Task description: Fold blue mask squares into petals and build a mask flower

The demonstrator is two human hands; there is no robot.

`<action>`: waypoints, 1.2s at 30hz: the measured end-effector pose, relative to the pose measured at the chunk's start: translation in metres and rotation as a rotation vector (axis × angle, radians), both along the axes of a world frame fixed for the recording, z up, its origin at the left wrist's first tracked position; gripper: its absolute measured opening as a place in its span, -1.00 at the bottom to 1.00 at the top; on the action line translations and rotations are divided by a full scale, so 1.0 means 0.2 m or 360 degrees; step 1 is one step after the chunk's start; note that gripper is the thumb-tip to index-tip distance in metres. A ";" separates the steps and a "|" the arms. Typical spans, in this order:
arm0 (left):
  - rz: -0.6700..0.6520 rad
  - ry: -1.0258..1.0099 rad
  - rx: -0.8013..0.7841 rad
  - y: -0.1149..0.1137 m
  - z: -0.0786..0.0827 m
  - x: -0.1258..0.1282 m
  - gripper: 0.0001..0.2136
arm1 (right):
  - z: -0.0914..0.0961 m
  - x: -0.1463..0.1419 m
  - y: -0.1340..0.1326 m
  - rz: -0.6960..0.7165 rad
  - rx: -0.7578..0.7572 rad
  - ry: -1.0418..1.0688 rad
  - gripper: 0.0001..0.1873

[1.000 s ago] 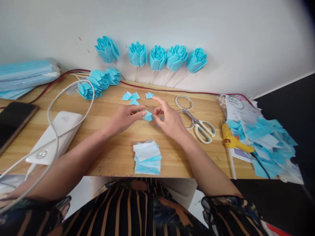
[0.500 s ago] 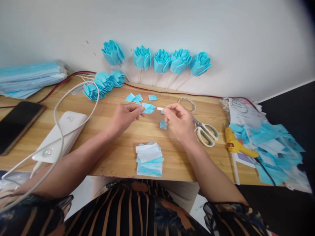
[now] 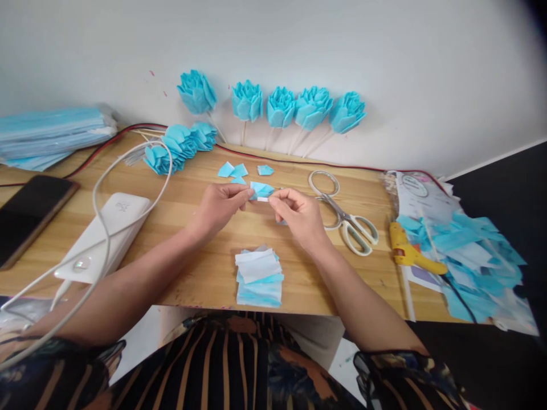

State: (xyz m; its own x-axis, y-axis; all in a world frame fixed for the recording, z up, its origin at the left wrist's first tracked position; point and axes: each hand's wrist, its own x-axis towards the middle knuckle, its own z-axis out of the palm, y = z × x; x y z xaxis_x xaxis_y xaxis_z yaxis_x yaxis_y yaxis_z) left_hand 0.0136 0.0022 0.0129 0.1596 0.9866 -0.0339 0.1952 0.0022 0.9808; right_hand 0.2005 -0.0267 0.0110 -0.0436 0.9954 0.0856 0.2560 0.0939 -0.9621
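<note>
Between its fingertips my left hand (image 3: pixel 222 206) pinches a folded blue fabric petal (image 3: pixel 261 189). My right hand (image 3: pixel 299 215) is closed on a short white strip (image 3: pixel 262 199), held along the petal's lower edge. Whether the strip touches the petal I cannot tell. Just beyond the hands lie several small folded blue petals (image 3: pixel 239 169), with another folded petal (image 3: pixel 265 169) to their right. A bit of blue fabric (image 3: pixel 282 222) shows partly behind my right hand. A stack of blue and white fabric pieces (image 3: pixel 258 285) lies nearer to me.
White-handled scissors (image 3: pixel 347 217) lie by a tape roll (image 3: pixel 311 183) on the right. Beyond them are a yellow glue gun (image 3: pixel 416 253) and blue scraps (image 3: pixel 478 245). Blue fabric flowers (image 3: pixel 281 107) lean on the wall. A power bank (image 3: pixel 106 233), cable and phone (image 3: pixel 32 213) lie left.
My right hand has moved left and slightly down, bringing the white strip to the petal's lower edge. My left hand has shifted slightly right with the petal. More of the scissors now shows.
</note>
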 end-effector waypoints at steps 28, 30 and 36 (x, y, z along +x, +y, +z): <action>-0.0084 -0.0220 -0.0013 0.01 -0.03 0.01 -0.84 | -0.01 -0.02 0.00 -0.0037 -0.0022 0.0063 -0.70; -0.0075 -0.0233 -0.0005 0.01 -0.03 0.01 -0.83 | -0.01 -0.01 0.00 -0.0029 -0.0020 0.0040 -0.69; 0.0033 -0.0317 -0.0007 0.02 -0.02 0.01 -0.84 | -0.02 0.04 0.03 -0.0403 0.0047 0.0218 -0.67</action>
State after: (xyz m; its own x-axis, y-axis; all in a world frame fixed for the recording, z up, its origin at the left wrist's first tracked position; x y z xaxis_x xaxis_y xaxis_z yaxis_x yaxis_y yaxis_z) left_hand 0.0151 0.0064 0.0084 0.1430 0.9897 -0.0078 -0.0031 0.0083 1.0000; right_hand 0.2092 -0.0204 0.0062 0.2200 0.9701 0.1027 0.1427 0.0721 -0.9871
